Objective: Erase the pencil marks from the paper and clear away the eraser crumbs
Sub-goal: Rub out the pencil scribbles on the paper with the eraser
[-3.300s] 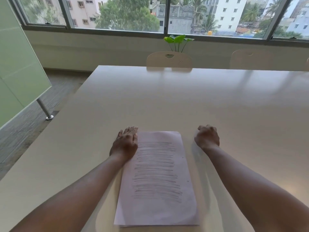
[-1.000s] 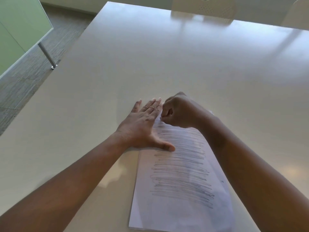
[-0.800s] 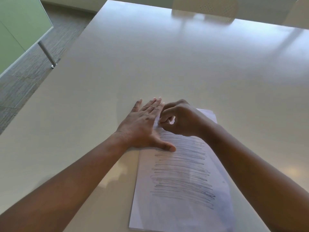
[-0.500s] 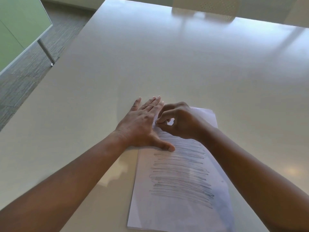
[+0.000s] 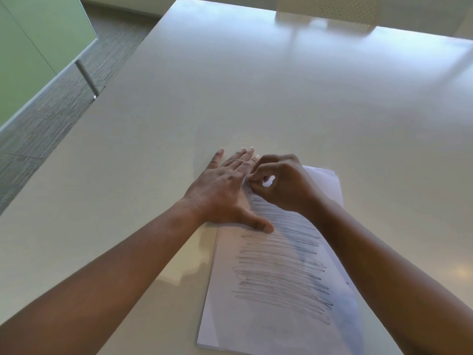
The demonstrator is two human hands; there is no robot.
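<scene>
Two hands: both at the paper's far left corner.
Right hand (image 5: pixel 284 184): fingers curled, fingertips pinched together on the sheet; what the grip holds is too small to tell.
Left hand (image 5: pixel 225 190): flat, fingers straight, thumb pressing the paper (image 5: pixel 279 290).
Pencil marks (image 5: pixel 281 267): dense horizontal scribbles across the sheet.
Tabletop (image 5: pixel 256 98): pale, glossy, carrying the paper.

I can read no words, numbers, labels or brand marks anywhere in my view. The paper (image 5: pixel 281 278) carries only rows of grey pencil scribble (image 5: pixel 281 267), back-and-forth strokes that form no letters. The table (image 5: pixel 256 98) under it shows no print or sign that I can make out.
</scene>
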